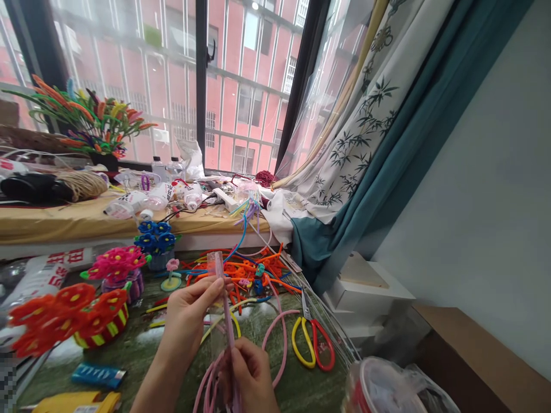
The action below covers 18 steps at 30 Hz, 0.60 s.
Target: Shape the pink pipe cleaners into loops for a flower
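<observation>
My left hand (193, 304) pinches the upper part of a long, straight pale pink strip (227, 321), with thumb and fingers pressed together. My right hand (252, 373) is closed round the same strip lower down. Clear flat plastic (212, 263), like a ruler, runs along the strip's left side; its exact kind is unclear. Pink pipe cleaners (205, 385) lie in loops under and beside my hands. Just beyond my fingers is a heap of orange pipe cleaners (258, 269). Scissors (310, 332) with one yellow and one red handle lie to the right of my right hand.
Pipe-cleaner flowers in orange (55, 315), pink (116, 263) and blue (155, 236) stand at left. A blue packet (98, 376) lies near them. Bottles (157, 198) crowd the windowsill. Thin rods (329, 321) line the table's right edge, beside a plastic tub (383, 384) and cardboard box (482, 344).
</observation>
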{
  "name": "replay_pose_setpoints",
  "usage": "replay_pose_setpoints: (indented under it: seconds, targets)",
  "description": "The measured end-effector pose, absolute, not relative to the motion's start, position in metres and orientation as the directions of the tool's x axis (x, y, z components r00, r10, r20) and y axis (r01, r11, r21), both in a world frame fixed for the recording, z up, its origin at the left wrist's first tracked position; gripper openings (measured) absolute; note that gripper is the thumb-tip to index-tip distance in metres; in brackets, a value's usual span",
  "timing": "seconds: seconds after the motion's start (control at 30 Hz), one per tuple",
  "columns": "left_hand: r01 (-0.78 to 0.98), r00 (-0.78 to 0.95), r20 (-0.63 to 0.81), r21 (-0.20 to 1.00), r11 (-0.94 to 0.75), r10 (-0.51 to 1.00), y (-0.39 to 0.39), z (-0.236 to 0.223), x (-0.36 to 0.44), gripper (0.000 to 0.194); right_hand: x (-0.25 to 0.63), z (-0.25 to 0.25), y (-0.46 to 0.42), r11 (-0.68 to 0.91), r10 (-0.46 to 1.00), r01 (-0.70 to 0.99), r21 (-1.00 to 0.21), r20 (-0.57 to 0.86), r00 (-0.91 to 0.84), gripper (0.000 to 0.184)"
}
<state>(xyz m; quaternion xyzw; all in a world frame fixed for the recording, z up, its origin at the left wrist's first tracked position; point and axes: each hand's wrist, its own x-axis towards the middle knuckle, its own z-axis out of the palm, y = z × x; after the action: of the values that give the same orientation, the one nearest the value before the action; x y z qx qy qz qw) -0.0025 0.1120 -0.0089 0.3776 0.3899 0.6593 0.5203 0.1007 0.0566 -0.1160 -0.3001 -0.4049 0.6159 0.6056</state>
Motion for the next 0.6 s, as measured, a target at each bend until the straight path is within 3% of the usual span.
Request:
replay_pose_setpoints:
  seconds: [0.4, 0.6]
  targets:
    - [-0.401, -0.154, 0.113, 0.901, -0.167, 0.982, 0.1108, -0.0055, -0.0020, 0.028, 0.1000, -0.1178, 0.0563, 0.124, 0.972, -0.502, -0.856, 0.207, -0.113, 0.044]
    - [-0.400, -0.147, 0.115, 0.901, -0.165, 0.982, 0.1093, -0.0064, -0.0025, 0.026, 0.1011, -0.1192, 0.0548, 0.112, 0.983, -0.430, -0.896, 0.164, -0.085, 0.047]
